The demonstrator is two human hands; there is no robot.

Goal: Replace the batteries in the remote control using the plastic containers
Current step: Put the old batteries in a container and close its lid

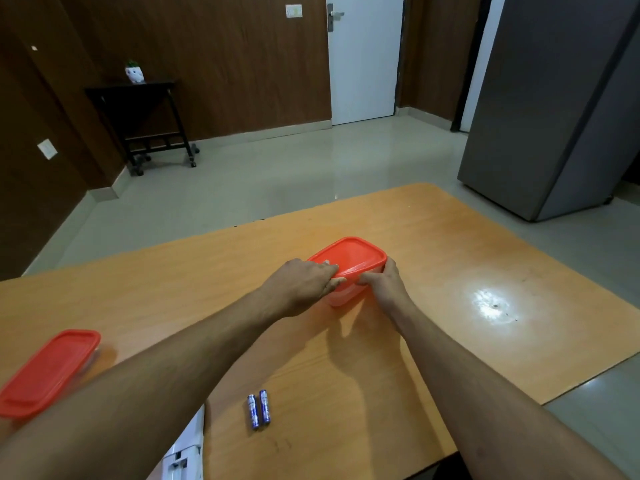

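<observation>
I see both hands on the far container (349,268); my left hand (304,284) presses fingers (329,268) onto its red lid (356,254), my right hand (384,284) pinching the rim. Nearer than that container lie two batteries (259,408), side by side on the surface (450,271); left of them sits a second container (48,370).

Two bare forearms, left hand (304,282), right hand (386,284), seemingly no sleeves

Both hands (304,284) on red-lidded container (349,263), two batteries (259,408) nearby
</observation>
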